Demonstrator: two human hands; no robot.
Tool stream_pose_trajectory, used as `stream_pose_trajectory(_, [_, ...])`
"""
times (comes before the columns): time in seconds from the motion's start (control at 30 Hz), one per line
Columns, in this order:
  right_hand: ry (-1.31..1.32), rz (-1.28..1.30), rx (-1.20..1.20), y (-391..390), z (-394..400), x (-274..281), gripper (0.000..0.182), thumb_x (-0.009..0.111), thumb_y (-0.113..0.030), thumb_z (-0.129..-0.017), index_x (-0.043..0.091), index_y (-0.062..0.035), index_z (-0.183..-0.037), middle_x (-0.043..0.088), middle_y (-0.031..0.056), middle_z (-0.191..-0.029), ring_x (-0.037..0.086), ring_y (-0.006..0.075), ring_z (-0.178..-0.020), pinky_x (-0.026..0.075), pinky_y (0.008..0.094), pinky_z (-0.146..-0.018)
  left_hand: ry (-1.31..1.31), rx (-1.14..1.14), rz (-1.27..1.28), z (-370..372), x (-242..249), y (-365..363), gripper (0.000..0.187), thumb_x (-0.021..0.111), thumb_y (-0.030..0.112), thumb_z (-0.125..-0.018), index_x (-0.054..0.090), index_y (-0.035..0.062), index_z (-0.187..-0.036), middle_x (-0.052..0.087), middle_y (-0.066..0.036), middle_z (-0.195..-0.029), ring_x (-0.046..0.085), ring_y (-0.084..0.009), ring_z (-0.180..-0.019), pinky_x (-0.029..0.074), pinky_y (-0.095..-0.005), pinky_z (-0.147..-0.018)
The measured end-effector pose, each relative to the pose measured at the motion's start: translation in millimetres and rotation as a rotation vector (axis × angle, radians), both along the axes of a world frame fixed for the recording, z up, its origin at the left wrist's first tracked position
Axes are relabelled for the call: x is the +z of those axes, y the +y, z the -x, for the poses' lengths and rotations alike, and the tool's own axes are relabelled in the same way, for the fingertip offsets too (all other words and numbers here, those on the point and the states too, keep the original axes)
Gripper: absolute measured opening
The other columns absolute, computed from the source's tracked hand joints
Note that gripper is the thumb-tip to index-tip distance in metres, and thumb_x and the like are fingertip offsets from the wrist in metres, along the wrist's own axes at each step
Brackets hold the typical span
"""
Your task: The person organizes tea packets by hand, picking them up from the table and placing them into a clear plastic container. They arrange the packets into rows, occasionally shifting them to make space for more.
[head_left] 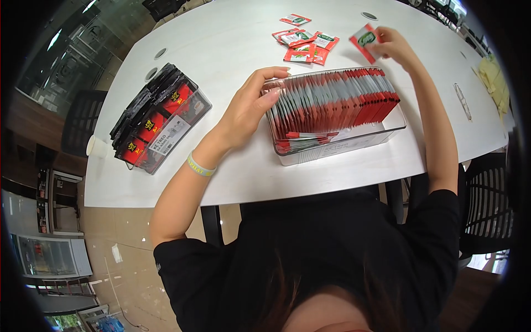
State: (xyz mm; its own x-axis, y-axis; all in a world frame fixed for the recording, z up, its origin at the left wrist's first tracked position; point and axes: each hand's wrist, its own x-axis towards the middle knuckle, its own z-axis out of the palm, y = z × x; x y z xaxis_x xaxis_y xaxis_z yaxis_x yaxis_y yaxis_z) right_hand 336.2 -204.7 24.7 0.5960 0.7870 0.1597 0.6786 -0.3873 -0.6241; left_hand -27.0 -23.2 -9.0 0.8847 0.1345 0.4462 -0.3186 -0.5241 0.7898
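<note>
My right hand (395, 46) pinches a red, white and green sachet (363, 42) above the table, beyond the back right corner of a clear plastic box (354, 147). A tight upright row of red and silver sachets (338, 98) fills the back of that box. A few more sachets (303, 143) lie flat in its front left part. Around the box's left end curves my left hand (246, 106), its thumb over the first sachets and its fingers along the back rim. Several loose sachets (307, 45) lie in a pile behind the box.
A second clear box (176, 135) with black and red packets stands on the left of the white table (238, 177). Beside it is a paper cup (97, 146). On the right lie a pen (463, 102) and a yellow cloth-like item (493, 80). Chairs (489, 202) surround the table.
</note>
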Motion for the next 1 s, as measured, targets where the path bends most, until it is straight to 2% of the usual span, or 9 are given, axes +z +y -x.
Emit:
stream_pose_trajectory(0.07, [-0.046, -0.309, 0.163, -9.0, 25.8, 17.5, 0.033, 0.074, -0.029, -0.081, 0.067, -0.0054, -0.103, 0.067, 0.0043, -0.088, 0.058, 0.0101, -0.077, 0.045, 0.0265, -0.065, -0.004, -0.021, -0.006, 0.3, -0.8, -1.3, 0.047, 0.045, 0.033, -0.097, 0.047, 0.0019, -0.131, 0.049, -0.015, -0.134, 0.049, -0.0260, -0.122, 0.037, -0.0374, -0.105])
stream_pose_trajectory(0.17, [0.080, -0.342, 0.366, -32.0, 65.9, 45.0, 0.031, 0.072, -0.024, -0.085, 0.066, -0.0020, -0.106, 0.065, 0.0016, -0.092, 0.058, 0.0089, -0.088, 0.046, 0.0260, -0.081, -0.009, -0.041, -0.025, 1.7, 1.7, -2.8, 0.047, 0.048, 0.031, -0.096, 0.045, 0.0025, -0.133, 0.047, -0.016, -0.135, 0.049, -0.0268, -0.123, 0.039, -0.0379, -0.104])
stream_pose_trajectory(0.23, [0.064, -0.350, 0.618, -30.4, 135.0, 53.9, 0.022, 0.077, -0.026, -0.081, 0.069, -0.0055, -0.085, 0.061, 0.0008, -0.079, 0.053, 0.0104, -0.072, 0.041, 0.0243, -0.062, -0.008, -0.053, -0.039, 1.9, 1.2, -2.8, 0.049, 0.049, 0.031, -0.096, 0.044, 0.0026, -0.135, 0.045, -0.017, -0.136, 0.048, -0.0275, -0.123, 0.038, -0.0383, -0.104])
stream_pose_trajectory(0.27, [-0.143, -0.276, 0.712, -31.6, 143.3, 57.8, 0.015, 0.077, -0.013, -0.077, 0.072, -0.0033, -0.087, 0.059, 0.0001, -0.075, 0.051, 0.0090, -0.071, 0.039, 0.0252, -0.063, -0.001, -0.048, -0.041, 2.2, 1.1, -2.2, 0.049, 0.049, 0.031, -0.096, 0.044, 0.0026, -0.135, 0.045, -0.017, -0.136, 0.048, -0.0275, -0.123, 0.038, -0.0383, -0.104])
stream_pose_trajectory(0.47, [-0.270, -0.142, 0.751, -44.1, 191.1, 54.0, 0.021, 0.082, -0.016, -0.072, 0.072, 0.0001, -0.081, 0.056, 0.0070, -0.059, 0.052, 0.0162, -0.048, 0.038, 0.0281, -0.046, -0.042, -0.049, -0.116, 0.6, 0.2, 0.1, 0.049, 0.050, 0.031, -0.096, 0.044, 0.0021, -0.135, 0.045, -0.017, -0.136, 0.046, -0.0284, -0.126, 0.037, -0.0386, -0.106])
stream_pose_trajectory(0.6, [-0.121, -0.012, 0.830, -44.1, 195.9, 50.7, 0.015, 0.075, -0.007, -0.077, 0.072, 0.0016, -0.088, 0.063, 0.0110, -0.066, 0.062, 0.0200, -0.055, 0.049, 0.0288, -0.051, -0.035, -0.035, -0.150, 1.3, 1.1, -0.6, 0.049, 0.050, 0.031, -0.095, 0.044, 0.0019, -0.135, 0.045, -0.017, -0.136, 0.045, -0.0284, -0.127, 0.037, -0.0381, -0.106])
stream_pose_trajectory(0.7, [-0.026, 0.049, 0.803, -37.6, 207.6, 45.1, 0.017, 0.073, -0.008, -0.080, 0.071, 0.0015, -0.093, 0.065, 0.0127, -0.069, 0.063, 0.0215, -0.056, 0.049, 0.0294, -0.050, -0.015, -0.034, -0.147, 1.5, 2.7, -1.1, 0.050, 0.049, 0.032, -0.096, 0.043, 0.0019, -0.135, 0.043, -0.017, -0.138, 0.044, -0.0289, -0.128, 0.037, -0.0382, -0.106])
stream_pose_trajectory(0.83, [-0.186, 0.063, 0.788, -30.1, 212.3, 40.8, 0.021, 0.071, -0.016, -0.084, 0.069, 0.0005, -0.097, 0.067, 0.0137, -0.081, 0.064, 0.0261, -0.066, 0.050, 0.0313, -0.062, -0.072, -0.033, -0.201, 0.4, -1.4, -0.5, 0.066, 0.043, 0.053, -0.096, 0.041, 0.0023, -0.138, 0.040, -0.018, -0.140, 0.043, -0.0313, -0.129, 0.036, -0.0407, -0.107])
stream_pose_trajectory(1.0, [-0.095, 0.052, 0.863, -27.8, 210.3, 31.6, 0.026, 0.068, -0.020, -0.088, 0.065, -0.0007, -0.105, 0.068, 0.0153, -0.085, 0.065, 0.0301, -0.071, 0.049, 0.0346, -0.065, -0.112, 0.009, -0.274, 0.3, 0.3, -3.3, 0.092, 0.034, 0.079, -0.087, 0.039, 0.0035, -0.140, 0.036, -0.020, -0.144, 0.041, -0.0361, -0.130, 0.033, -0.0437, -0.109])
